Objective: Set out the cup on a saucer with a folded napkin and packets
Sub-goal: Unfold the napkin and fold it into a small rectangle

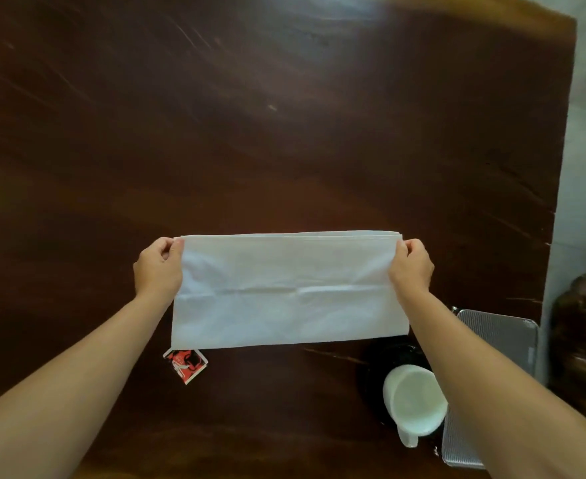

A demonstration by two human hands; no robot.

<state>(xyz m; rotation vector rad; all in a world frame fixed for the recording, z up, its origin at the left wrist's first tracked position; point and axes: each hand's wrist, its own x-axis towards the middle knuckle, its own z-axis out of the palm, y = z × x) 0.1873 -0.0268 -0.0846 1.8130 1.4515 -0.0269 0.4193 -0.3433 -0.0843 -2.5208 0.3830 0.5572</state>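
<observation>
A white napkin [288,288] lies folded into a wide band on the dark wooden table [250,133]. My left hand [158,267] pinches its far left corner and my right hand [410,266] pinches its far right corner. A red, white and black packet [186,364] lies just below the napkin's near left corner, partly tucked under it. A white cup [414,402] stands on a black saucer [385,361] at the lower right, partly hidden by my right forearm.
A silver metal tray [502,333] sits at the table's right edge behind my right forearm. Beyond that edge are a pale floor and a brown object [585,340].
</observation>
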